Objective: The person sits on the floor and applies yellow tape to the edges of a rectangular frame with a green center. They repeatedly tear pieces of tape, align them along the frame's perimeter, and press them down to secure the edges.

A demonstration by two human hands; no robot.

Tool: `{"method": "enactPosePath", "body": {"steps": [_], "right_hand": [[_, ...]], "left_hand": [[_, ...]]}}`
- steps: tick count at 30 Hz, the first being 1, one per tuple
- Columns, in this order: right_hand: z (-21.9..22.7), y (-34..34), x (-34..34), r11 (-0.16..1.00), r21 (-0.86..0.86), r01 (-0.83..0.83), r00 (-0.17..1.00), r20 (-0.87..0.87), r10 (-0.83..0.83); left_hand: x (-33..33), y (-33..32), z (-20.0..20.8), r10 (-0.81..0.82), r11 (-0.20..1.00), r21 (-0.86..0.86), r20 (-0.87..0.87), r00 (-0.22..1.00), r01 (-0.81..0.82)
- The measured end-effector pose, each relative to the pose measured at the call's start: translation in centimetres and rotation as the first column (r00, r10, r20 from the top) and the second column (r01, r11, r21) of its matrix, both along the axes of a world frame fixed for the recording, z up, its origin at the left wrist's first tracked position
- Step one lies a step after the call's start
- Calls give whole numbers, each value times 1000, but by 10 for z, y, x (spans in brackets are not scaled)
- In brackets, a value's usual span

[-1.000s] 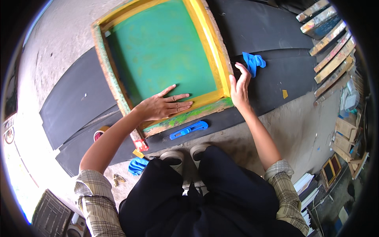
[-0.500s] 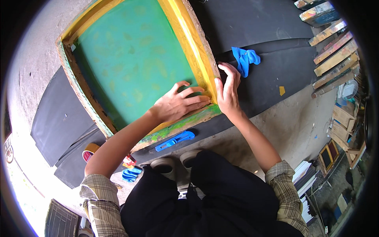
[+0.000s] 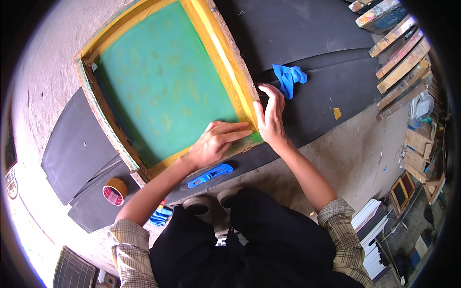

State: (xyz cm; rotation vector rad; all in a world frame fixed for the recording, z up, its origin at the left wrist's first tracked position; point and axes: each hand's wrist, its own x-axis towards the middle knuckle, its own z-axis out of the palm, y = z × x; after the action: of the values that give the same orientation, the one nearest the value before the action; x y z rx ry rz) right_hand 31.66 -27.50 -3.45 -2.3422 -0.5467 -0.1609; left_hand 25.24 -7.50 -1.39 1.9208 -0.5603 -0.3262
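Observation:
A wooden screen-printing frame [image 3: 234, 45] with green mesh [image 3: 163, 81] lies in front of me. Yellow tape [image 3: 216, 53] lines its inner edges, and green stains mark the near rail. My left hand [image 3: 213, 144] is over the near rail, two fingers stretched along the taped inner edge toward the near right corner, the others bent under. It grasps nothing. At that corner's outer side rests my right hand [image 3: 272, 120], thumb against the wood and fingers apart from it. A blue utility knife [image 3: 210, 175] lies just below the near rail, beside my left wrist.
Black sheets [image 3: 312, 29] lie beneath the frame, with a crumpled blue cloth [image 3: 289, 79] on the right. A tape roll [image 3: 115, 191] sits left of my left forearm. Several wooden frames [image 3: 401, 65] stand at far right; stacked papers [image 3: 370, 235] are at lower right.
The left hand has drawn back a little toward me, its spread fingers now two straight and the rest folded. The view has shifted slightly, and the tape roll shows fully. The right hand stays at the corner.

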Motion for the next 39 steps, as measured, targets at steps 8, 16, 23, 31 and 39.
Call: {"method": "enactPosePath", "body": {"steps": [8,16,23,31,39], "right_hand": [[4,4,1,1000,9,2,1000,-6,-2],[3,5,2,1000,12,2,1000,-11,-1],[1,4,1,1000,-3,-18,1000,20,18],[1,3,4,1000,-12,-12,1000,15,12],[-1,5,1,999,-35,-22,1000,17,22]], "left_hand": [[-15,5,14,-29,992,-129,-262,965,-6],[22,41,-16,-359,872,463,381,852,160],[19,17,-23,-386,777,625,385,838,72],[18,44,-21,-242,772,632,391,888,-68],[0,53,-20,-404,824,544,371,836,157]]}}
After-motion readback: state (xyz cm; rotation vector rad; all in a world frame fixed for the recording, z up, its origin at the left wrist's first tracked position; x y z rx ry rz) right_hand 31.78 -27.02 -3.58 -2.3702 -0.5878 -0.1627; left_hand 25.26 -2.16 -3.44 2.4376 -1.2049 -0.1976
